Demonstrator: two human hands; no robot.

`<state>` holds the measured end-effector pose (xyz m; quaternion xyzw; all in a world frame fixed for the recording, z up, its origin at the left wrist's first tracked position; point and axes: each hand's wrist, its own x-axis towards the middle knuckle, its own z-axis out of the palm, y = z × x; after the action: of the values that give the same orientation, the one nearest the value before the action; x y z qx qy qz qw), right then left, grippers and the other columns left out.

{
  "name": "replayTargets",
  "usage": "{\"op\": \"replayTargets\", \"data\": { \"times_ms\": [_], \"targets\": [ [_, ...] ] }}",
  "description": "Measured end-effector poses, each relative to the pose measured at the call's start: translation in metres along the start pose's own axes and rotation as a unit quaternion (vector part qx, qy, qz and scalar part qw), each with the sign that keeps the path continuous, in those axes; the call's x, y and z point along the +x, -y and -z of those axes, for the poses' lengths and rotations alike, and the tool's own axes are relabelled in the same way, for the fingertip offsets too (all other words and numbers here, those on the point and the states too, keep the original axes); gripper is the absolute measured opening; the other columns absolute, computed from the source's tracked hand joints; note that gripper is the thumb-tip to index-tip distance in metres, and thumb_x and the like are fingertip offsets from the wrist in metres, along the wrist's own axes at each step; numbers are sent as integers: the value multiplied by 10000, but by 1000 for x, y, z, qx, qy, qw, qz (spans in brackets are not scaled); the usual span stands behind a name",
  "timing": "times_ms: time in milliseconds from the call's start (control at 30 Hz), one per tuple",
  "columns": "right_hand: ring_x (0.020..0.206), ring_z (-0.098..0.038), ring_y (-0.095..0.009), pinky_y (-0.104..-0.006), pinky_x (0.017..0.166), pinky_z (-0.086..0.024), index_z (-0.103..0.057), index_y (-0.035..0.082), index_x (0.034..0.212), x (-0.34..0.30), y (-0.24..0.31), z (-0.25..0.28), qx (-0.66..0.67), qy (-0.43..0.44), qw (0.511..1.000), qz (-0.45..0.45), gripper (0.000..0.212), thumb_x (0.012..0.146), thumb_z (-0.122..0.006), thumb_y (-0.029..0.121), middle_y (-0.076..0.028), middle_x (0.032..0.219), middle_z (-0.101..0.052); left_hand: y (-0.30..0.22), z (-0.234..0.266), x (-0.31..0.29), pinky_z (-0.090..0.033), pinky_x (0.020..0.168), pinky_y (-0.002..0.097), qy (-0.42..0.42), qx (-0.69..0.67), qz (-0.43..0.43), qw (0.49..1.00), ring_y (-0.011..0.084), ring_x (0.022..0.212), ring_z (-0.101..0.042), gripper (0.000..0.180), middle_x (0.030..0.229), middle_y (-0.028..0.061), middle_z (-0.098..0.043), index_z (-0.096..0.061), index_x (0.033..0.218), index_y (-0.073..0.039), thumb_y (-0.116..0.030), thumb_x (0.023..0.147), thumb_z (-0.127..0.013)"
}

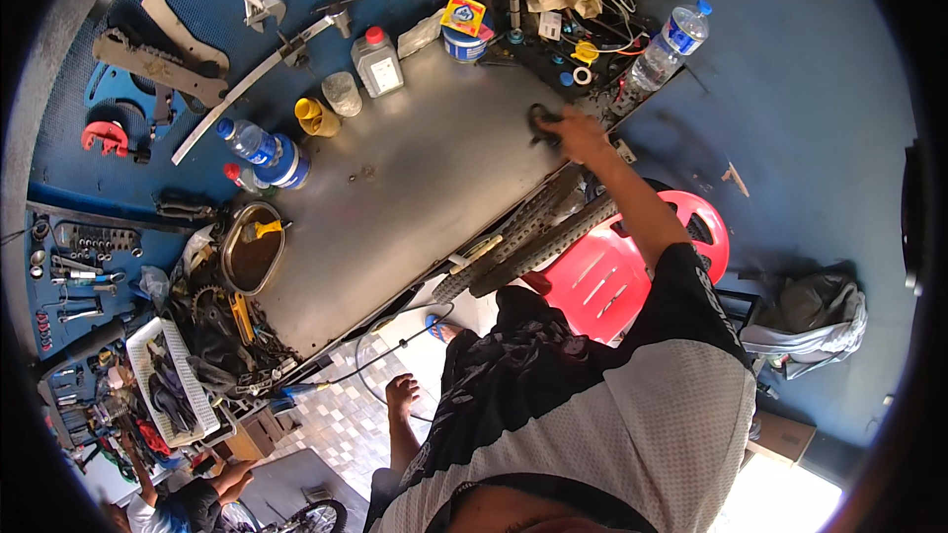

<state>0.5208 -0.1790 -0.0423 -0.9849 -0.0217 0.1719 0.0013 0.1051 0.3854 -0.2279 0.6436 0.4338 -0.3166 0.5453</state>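
Observation:
My right arm reaches over the metal-topped workbench (395,178). At the bench's right end, my right hand (583,136) is closed on a small black looped thing (542,124), too dark to name more exactly. That thing lies low over the bench top, its far side showing beyond my fingers. Down by my side, my left hand (402,393) hangs away from the bench over the tiled floor, its fingers loosely bent and apart, with nothing in them.
Bicycle tyres (538,247) and a red plastic chair (602,281) stand by the bench's front edge. Bottles, including a clear water bottle (671,47), line its back and right. A metal basin (253,249) holds a yellow brush. Another person (188,503) is at lower left.

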Motion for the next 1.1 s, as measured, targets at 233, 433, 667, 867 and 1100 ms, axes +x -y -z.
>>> {"op": "replayTargets", "data": {
  "times_ms": [233, 433, 667, 867, 1100],
  "targets": [
    [1082, -707, -386, -509, 922, -575, -653, 168, 1328, -3, 44, -1, 45, 4, 997, -55, 506, 828, -733, 146, -159, 1216, -689, -22, -15, 19, -605, 713, 421, 43, -58, -50, 996, 235, 858, -720, 244, 1011, 120, -715, -637, 1247, -34, -78, 1017, -570],
    [1088, -708, -329, -459, 946, -567, -750, 219, 1219, -34, 36, -14, 50, -55, 995, 62, 380, 867, -663, 107, -117, 1124, -745, -24, -8, 12, -620, 749, 437, -5, 29, 34, 999, 276, 938, -742, 235, 1105, 149, -721, -644, 1254, -66, -113, 1043, -553],
    [1019, -734, -283, -423, 906, -570, -765, 241, 1158, -19, -1, -9, -34, -116, 991, -55, 331, 879, -636, 119, -94, 1095, -759, -26, -10, 8, -625, 759, 425, -11, 27, 28, 999, 276, 933, -750, 215, 1099, 139, -728, -654, 1237, -69, -115, 1044, -571],
    [974, -701, -261, -407, 900, -521, -767, 197, 1032, -53, 103, -42, 63, -197, 967, 147, 219, 859, -639, 157, -63, 1004, -724, -43, -38, 28, -627, 759, 433, 53, 67, -1, 996, 279, 917, -745, 229, 1102, 153, -729, -651, 1256, -60, -133, 1054, -568],
    [1048, -668, -276, -407, 944, -487, -762, 238, 1102, -30, 6, -31, 73, -210, 974, 38, 290, 834, -687, 154, -37, 1072, -711, -79, -53, 38, -618, 690, 384, 41, 2, -49, 998, 249, 896, -737, 245, 1036, 112, -725, -668, 1223, -67, -58, 987, -603]
  ]
}}
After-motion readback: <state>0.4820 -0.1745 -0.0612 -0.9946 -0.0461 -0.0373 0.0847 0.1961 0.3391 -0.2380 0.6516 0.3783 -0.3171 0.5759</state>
